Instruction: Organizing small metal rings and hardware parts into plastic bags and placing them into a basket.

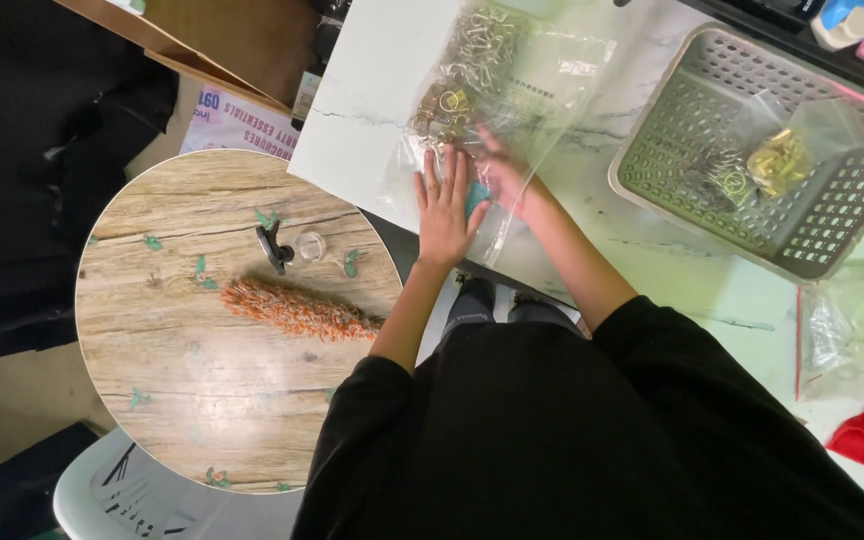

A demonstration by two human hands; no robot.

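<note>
Left of the clear bag (512,90), an orange fuzzy piece (297,308) is lying on the round wooden worktop (182,400). Left hand (444,205) is pressing flat on the bag's edge, fingers spread, gripping nothing. Right hand (502,175) is reaching inside among metal rings (457,80); grip unclear. Right of the bag, a grey basket (652,150) is holding few pieces; sorting looks early.

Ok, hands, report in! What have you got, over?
Left hand flat on clear plastic bag. Right hand inside it, at the metal key rings. Grey basket off to the side, nothing blocking.
</note>
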